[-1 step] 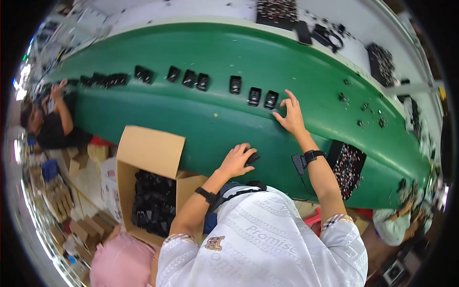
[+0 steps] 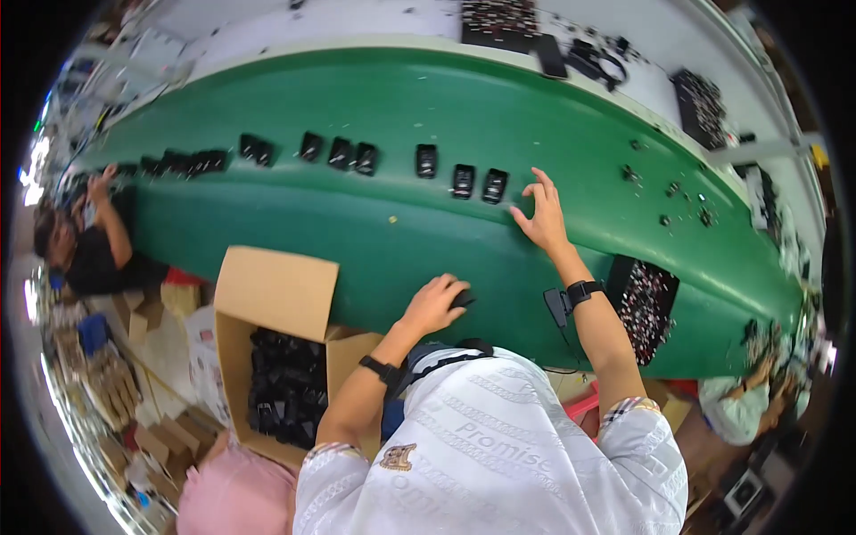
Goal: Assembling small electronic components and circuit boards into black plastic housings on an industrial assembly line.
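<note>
My left hand (image 2: 432, 304) is over the near part of the green work surface (image 2: 374, 267). Its fingers are closed round a small black plastic piece (image 2: 463, 300), partly hidden by the fingers. My right hand (image 2: 541, 217) reaches farther out with thumb and fingers spread, nothing between them. Just left of its fingertips lies a black plastic case (image 2: 495, 186), the nearest in a spaced row of similar cases. A second case (image 2: 464, 181) and a third (image 2: 426, 161) lie beside it; several more stretch to the far left.
An open cardboard box (image 2: 278, 292) full of black parts stands at my left. A black tray (image 2: 644, 308) of small parts lies by my right forearm. Loose small parts (image 2: 674, 190) are scattered at the right. Co-workers sit at left (image 2: 98, 245) and right (image 2: 736, 410).
The whole scene has shifted slightly left in the view. My right hand is now a little farther from the nearest case; my left hand still grips the black piece.
</note>
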A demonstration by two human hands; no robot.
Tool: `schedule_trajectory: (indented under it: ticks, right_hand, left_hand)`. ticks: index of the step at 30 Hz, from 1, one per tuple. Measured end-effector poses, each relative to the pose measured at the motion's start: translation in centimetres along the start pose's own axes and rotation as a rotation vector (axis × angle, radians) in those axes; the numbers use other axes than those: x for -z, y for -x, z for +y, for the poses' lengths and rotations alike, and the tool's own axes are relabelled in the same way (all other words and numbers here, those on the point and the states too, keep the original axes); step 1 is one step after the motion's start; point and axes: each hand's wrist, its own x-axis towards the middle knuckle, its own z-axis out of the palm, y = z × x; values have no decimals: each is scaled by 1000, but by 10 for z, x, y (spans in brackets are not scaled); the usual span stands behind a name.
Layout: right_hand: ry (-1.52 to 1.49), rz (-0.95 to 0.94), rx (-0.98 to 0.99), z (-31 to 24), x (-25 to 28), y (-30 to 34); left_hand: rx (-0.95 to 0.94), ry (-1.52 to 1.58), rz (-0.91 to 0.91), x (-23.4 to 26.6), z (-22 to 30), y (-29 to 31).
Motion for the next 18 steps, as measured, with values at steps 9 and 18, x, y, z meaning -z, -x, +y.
schedule_trajectory:
  ticks: [9, 18]
  right_hand:
    - [341, 407, -656, 168, 73, 13]
    - [296, 79, -648, 201, 86, -30]
  left_hand:
    - [467, 870, 78, 6, 3, -17]
    - [594, 1082, -9, 5, 25, -20]
